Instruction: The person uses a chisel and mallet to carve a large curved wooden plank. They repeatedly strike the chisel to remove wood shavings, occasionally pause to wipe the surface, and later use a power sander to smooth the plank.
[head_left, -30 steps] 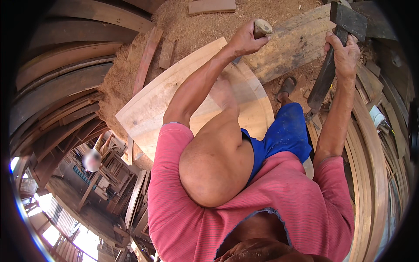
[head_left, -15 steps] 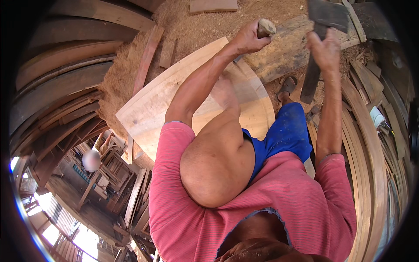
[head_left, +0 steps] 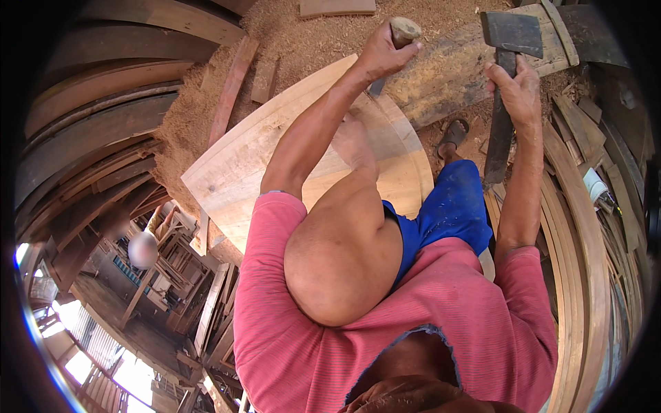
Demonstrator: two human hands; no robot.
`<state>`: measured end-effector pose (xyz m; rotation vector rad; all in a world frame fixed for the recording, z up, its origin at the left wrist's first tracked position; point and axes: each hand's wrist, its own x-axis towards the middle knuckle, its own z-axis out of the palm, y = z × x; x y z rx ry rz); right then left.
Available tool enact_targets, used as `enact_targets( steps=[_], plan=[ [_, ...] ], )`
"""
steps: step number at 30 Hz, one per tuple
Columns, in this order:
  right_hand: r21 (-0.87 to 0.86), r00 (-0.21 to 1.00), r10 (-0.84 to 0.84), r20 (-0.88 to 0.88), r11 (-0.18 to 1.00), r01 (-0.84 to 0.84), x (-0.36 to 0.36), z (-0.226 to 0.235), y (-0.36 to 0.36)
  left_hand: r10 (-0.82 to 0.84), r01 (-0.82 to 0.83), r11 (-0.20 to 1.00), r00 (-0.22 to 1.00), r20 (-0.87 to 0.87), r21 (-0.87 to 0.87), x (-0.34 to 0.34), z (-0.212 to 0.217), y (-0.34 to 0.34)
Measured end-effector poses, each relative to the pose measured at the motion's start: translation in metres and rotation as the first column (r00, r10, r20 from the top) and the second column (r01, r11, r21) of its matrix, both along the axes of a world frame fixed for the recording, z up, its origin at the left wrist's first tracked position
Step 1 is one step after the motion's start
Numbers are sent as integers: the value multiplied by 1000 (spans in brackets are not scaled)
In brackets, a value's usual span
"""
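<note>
Gripping the chisel [head_left: 403, 31] in my left hand [head_left: 382, 51], tip at the curved plank's [head_left: 275, 158] upper edge; right hand [head_left: 516, 89] clenches the hatchet [head_left: 506, 62], raised just beside, sawdust floor [head_left: 310, 41] beyond.

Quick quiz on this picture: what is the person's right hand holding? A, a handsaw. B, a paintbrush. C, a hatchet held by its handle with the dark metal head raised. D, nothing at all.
C: the right hand is wrapped around the handle of a hatchet, whose dark head is up above the log, while the left hand grips a wooden-handled chisel.
</note>
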<state>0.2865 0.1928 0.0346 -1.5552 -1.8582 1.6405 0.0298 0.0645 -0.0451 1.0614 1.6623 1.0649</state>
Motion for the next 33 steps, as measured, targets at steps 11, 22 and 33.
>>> enact_targets(
  steps=[11, 22, 33],
  plan=[
    [502, 972, 25, 233, 853, -143, 16, -49, 3, -176, 175, 983, 984, -16, -64, 29, -17, -1],
    [-32, 989, 144, 10, 989, -144, -4, -11, -45, 69, -60, 994, 992, 106, -89, 16, 31, -10],
    [-225, 993, 93, -70, 968, -106, 10, -10, -93, -416, -29, 741, 764, -493, -670, -72, 68, -102]
  ],
)
